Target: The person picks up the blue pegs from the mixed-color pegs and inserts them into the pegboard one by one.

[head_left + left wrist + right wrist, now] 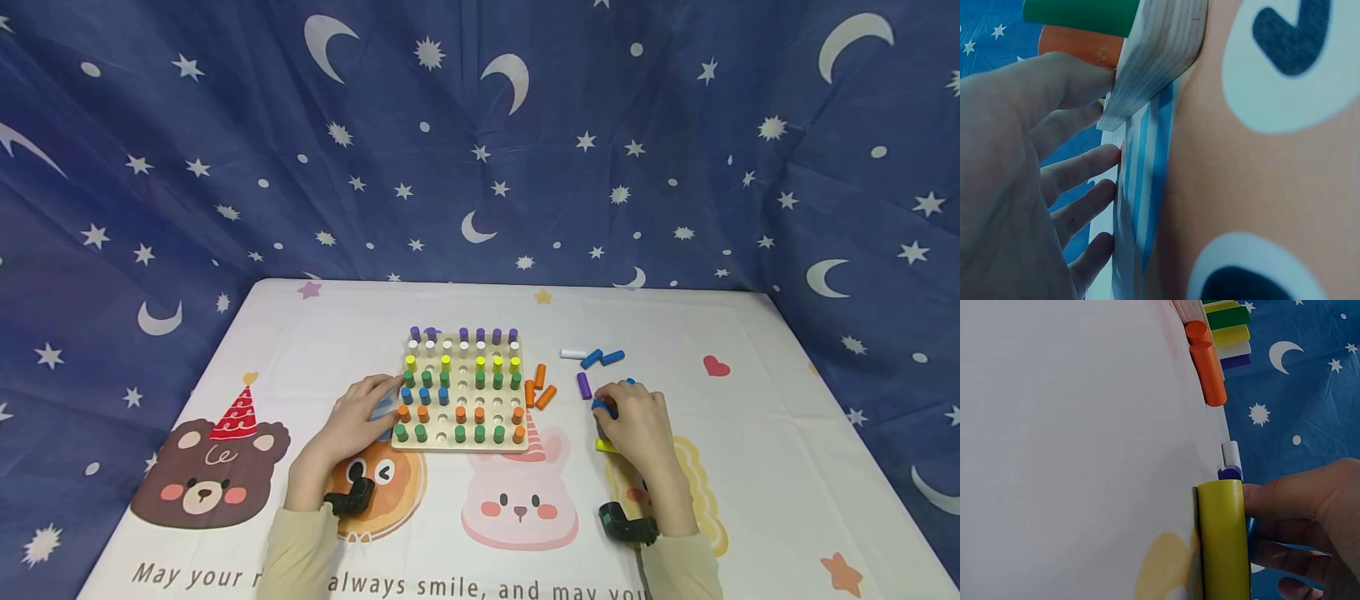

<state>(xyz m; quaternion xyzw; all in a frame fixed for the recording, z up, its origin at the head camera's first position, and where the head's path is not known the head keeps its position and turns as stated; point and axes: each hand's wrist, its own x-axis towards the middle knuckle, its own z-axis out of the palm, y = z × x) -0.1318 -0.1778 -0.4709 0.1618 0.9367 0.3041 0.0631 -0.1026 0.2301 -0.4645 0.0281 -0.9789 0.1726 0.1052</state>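
A wooden pegboard with rows of coloured pegs lies on the table. My left hand rests at its left edge, fingers fairly straight. In the left wrist view the thumb touches the board's edge beside an orange peg, the other fingers spread along the side. To the right of the board, my right hand pinches a blue peg between thumb and fingers, low over the table. A yellow peg lies just in front of it and partly hides the blue one in the right wrist view.
Loose orange pegs lie by the board's right edge. Beyond the right hand are a purple peg, a white peg and blue pegs. A printed white cloth covers the table; a starry blue curtain hangs behind.
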